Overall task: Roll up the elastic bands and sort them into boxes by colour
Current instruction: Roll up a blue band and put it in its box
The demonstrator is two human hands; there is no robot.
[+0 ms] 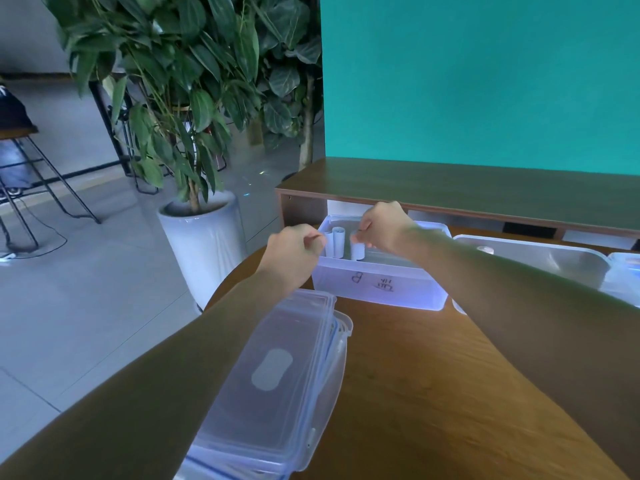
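Note:
A clear plastic box marked with handwritten signs stands on the wooden table. Inside it several white rolled bands stand upright, among them a roll at the left. My right hand reaches over the box and pinches the top of another white roll. My left hand hovers at the box's left rim with its fingers curled; I cannot tell whether it touches the leftmost roll.
A stack of clear box lids lies near me on the table. A second clear box stands to the right, another partly seen at the right edge. A wooden shelf runs behind. A potted plant stands on the floor at left.

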